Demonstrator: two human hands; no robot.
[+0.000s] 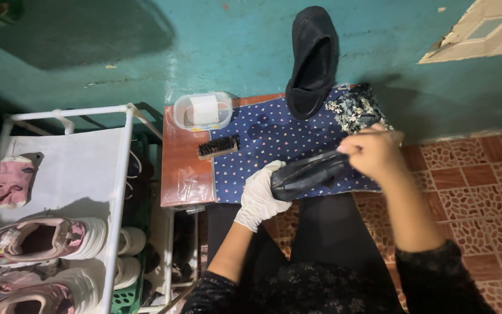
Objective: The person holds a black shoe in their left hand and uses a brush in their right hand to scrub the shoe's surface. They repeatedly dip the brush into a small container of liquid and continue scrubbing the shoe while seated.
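The white-gloved left hand (261,195) is wrapped round one end of a black, glossy leather shoe (309,173), fingers closed on it from below, and the bare right hand (372,152) pinches its other end from above. Both hands are clamped on the shoe, which hangs just above the near edge of a navy cloth dotted with small hearts (274,135), spread over a small brown low table (182,157).

To work the shoe well, the gloved hand should probably carry its weight and keep it steady over the cloth, leaving the bare fingers free to turn or press. A light grip seems wise, since polished leather marks easily.

A wooden brush with black bristles (217,147) lies at the cloth's left edge, near the gloved hand. Behind it stands a clear plastic tub with a white pad inside (203,110). The matching black slip-on shoe (312,61) leans against the teal wall (204,40), beside a crumpled floral rag (355,109).
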